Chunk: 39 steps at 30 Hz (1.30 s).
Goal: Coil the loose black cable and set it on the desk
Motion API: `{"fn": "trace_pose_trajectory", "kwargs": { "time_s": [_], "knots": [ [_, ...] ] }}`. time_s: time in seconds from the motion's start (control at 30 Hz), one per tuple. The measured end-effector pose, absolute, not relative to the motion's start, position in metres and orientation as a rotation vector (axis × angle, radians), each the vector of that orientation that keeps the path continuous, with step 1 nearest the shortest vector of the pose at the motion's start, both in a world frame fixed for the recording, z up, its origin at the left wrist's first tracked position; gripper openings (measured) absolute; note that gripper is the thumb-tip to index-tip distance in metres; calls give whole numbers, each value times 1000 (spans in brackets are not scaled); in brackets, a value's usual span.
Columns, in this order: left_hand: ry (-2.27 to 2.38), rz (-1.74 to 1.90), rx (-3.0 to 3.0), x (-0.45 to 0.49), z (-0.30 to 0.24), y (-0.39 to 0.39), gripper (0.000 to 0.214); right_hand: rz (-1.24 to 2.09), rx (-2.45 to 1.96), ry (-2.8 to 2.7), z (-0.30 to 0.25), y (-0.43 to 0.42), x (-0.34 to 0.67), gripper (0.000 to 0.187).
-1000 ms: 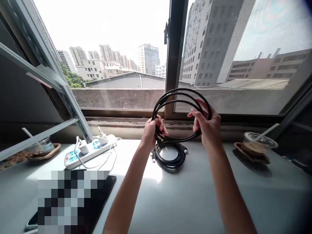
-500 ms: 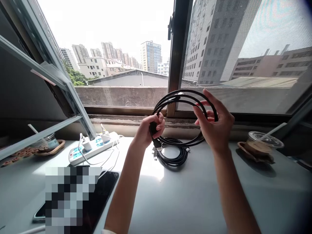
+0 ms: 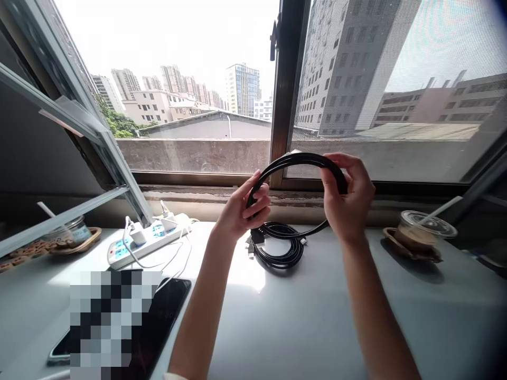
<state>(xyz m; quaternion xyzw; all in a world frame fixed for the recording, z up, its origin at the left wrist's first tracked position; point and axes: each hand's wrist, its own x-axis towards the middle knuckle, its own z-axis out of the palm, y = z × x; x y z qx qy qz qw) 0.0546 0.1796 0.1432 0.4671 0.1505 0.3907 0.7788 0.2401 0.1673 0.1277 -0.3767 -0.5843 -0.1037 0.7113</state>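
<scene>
Black cable coil (image 3: pixel 306 158): held above the table (image 3: pixel 293 327) near its far edge
Left hand (image 3: pixel 240 214): half-curled around the coil's left side
Right hand (image 3: pixel 353 198): pinching its right side
Second cable coil (image 3: pixel 282 262): lying below, near that edge

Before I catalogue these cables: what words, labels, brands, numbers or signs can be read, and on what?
None can be read.
Held black cable coil: no marking discernible.
Lower black cable coil: none either.
White power strip: any print too small.
Leftmost cup: label too blurred.
Black-screened device: partly pixelated, nothing readable.
</scene>
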Motion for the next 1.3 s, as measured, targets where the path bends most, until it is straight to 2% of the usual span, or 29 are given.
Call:
{"fn": "trace_pose_trajectory", "kwargs": {
  "time_s": [0.1,0.23,0.5,0.6,0.73,0.87,0.97,1.03,1.3],
  "knots": [
    [306,869,977,54,144,179,46,-302,-792,-1264,129,170,241,16],
    [298,935,1010,52,141,184,39,-236,-787,-1304,130,168,239,18],
    [328,824,1191,56,138,180,27,-184,-786,-1360,133,155,232,12],
    [398,895,1223,60,140,177,27,-220,-810,-1456,132,155,233,12],
    [475,1069,1266,65,139,175,14,-287,-843,-1498,130,156,231,12],
    [536,1354,1360,72,135,174,25,-330,-884,-1471,130,158,230,15],
    [564,1418,1486,74,131,175,38,-306,-887,-1512,131,158,230,21],
    [613,1456,1603,74,130,174,44,-248,-869,-1524,132,158,231,18],
    [767,1525,2003,62,141,164,40,37,-965,-1489,137,145,228,23]
  ]
}}
